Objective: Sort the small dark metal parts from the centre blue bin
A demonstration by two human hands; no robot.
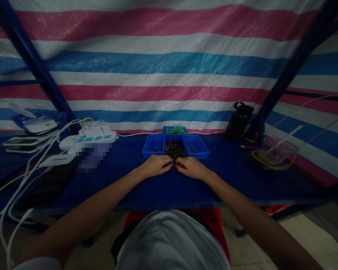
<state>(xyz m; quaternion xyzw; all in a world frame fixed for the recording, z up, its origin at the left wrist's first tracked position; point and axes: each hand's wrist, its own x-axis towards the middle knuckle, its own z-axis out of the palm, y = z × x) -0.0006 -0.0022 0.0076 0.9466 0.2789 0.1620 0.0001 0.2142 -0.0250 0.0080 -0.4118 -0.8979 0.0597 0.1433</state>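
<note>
My left hand [157, 165] and my right hand [190, 167] meet at the front edge of the middle blue bin, fingers bent and fingertips close together. Whatever they pinch is too small and dark to make out. Just beyond the fingertips, a heap of small shiny black parts [174, 149] fills the middle bin. To the left stands a blue bin [144, 150] with a few dark bits inside. A matching right blue bin [204, 152] holds a few small pieces. Behind the heap, a smaller blue bin contains green items [175, 129].
On the left of the blue table [169, 193] lie a white power strip [94, 139], phones [24, 141] and tangled white cables [26, 176]. At the right are a black pouch [239, 122] and a clear plastic cup [278, 150]. A striped sheet hangs behind.
</note>
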